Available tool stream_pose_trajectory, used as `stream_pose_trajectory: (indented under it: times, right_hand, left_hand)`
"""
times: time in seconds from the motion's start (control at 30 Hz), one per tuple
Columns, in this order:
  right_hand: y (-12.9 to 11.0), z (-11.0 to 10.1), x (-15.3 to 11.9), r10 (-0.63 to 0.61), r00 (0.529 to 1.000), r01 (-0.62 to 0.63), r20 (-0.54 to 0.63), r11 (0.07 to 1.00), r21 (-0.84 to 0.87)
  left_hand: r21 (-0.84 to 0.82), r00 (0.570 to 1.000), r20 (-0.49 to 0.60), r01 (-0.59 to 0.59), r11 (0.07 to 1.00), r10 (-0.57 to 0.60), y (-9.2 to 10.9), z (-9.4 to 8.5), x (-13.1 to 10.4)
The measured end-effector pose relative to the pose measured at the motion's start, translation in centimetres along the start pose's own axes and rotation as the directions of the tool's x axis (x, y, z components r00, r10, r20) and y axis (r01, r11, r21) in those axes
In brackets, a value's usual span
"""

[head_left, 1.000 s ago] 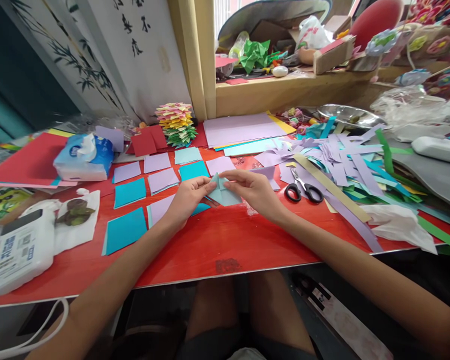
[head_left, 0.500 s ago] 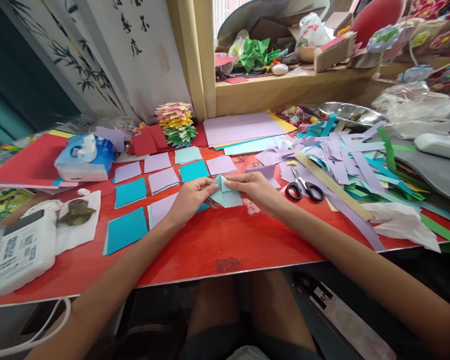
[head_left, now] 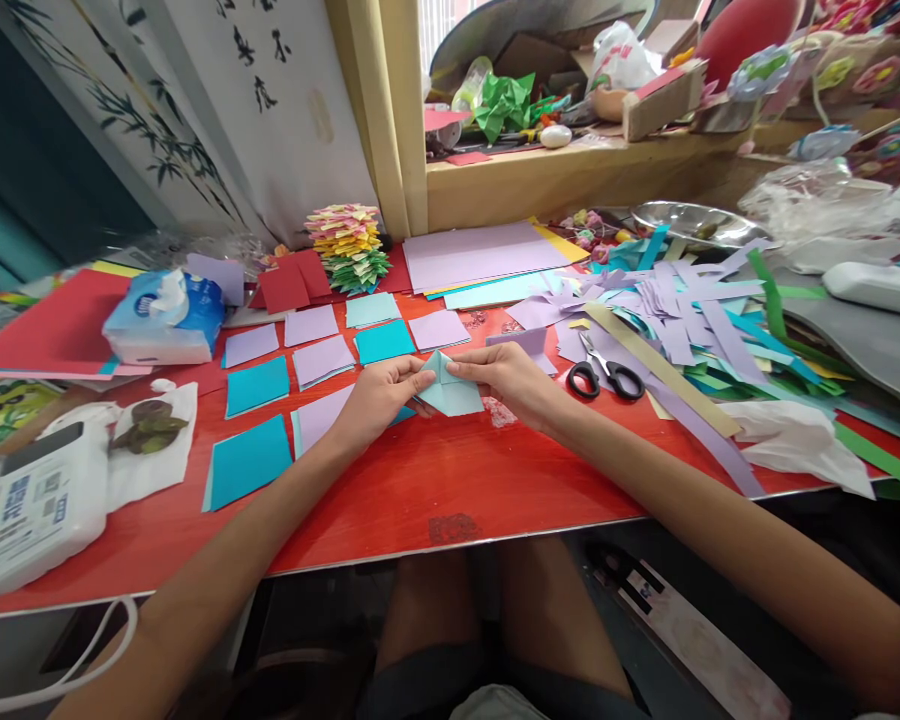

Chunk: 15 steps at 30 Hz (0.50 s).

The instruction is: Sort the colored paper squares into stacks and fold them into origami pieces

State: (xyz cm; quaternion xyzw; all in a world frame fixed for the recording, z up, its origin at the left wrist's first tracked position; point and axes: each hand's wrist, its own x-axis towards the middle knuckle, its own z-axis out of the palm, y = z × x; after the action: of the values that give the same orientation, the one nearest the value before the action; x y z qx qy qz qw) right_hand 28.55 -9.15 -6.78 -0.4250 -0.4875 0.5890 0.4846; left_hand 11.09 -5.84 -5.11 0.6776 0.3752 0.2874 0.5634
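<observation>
A light blue sheet of folding paper (head_left: 456, 398), creased to a point at its top, is held up between my two hands over the red table. My left hand (head_left: 390, 392) pinches its left side, thumb on the front face. From the other side my right hand (head_left: 506, 375) grips the upper right edge between thumb and fingers. Beside my left hand lie stacks of square paper, among them a teal stack (head_left: 385, 342) and a purple stack (head_left: 322, 362). A folded purple piece (head_left: 523, 345) stands just behind my right hand.
Black-handled scissors (head_left: 606, 375) lie right of my hands, beside a heap of paper strips (head_left: 682, 310). Large purple sheets (head_left: 487, 255) and a layered folded-paper stack (head_left: 347, 250) are at the back. At left are a tissue pack (head_left: 165, 318) and a white device (head_left: 41, 510).
The view has shifted very slightly. Both hands keep hold of the light blue paper in nearly the same place, with no clear change in its folds.
</observation>
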Motion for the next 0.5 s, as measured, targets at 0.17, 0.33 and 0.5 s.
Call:
stream_pose_trajectory:
  times: [0.17, 0.33, 0.5]
  right_hand:
    - [0.14, -0.05, 0.05, -0.029, 1.0, 0.029, 0.01, 0.999, -0.027]
    - [0.12, 0.01, 0.08, -0.022, 1.0, 0.022, 0.017, 1.0, 0.001]
    - [-0.3, 0.35, -0.05, 0.004, 1.0, -0.004, 0.026, 1.0, 0.024]
  left_hand:
    - [0.033, 1.0, 0.02, 0.004, 0.999, -0.004, 0.06, -0.22, 0.07]
    - [0.053, 0.999, 0.033, -0.004, 0.999, 0.003, 0.04, -0.46, 0.08]
    - [0.073, 0.999, 0.04, 0.001, 0.997, -0.004, 0.16, -0.67, 0.03]
